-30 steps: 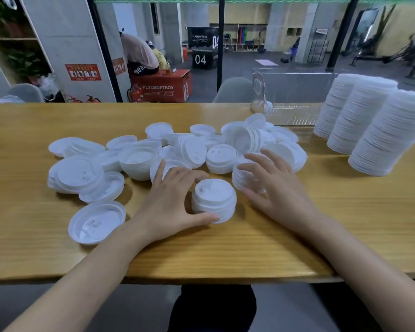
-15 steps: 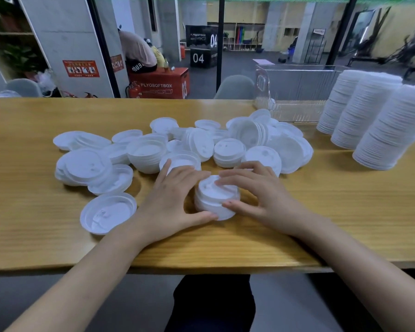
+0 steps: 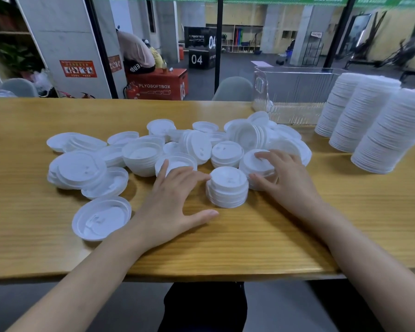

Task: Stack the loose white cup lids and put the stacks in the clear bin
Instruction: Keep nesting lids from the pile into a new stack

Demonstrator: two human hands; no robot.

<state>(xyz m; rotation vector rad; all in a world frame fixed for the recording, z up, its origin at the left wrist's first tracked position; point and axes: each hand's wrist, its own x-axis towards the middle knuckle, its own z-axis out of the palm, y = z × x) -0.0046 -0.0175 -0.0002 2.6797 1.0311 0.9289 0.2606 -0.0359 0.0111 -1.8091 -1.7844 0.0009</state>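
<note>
A short stack of white lids stands on the wooden table between my hands. My left hand lies flat beside it, fingers spread, fingertips touching its left side. My right hand rests over a second short stack just right of the first, thumb and fingers curled around it. Behind them lies a heap of loose white lids. The clear bin stands at the back right, holding no stacks that I can see.
Three tall leaning stacks of white lids stand at the right. A single upturned lid lies near the left front. More small lid piles sit at the left. The table's front edge runs under my forearms.
My right hand has left the near stack and moved back right onto the second stack. My left hand stays beside the near stack.
</note>
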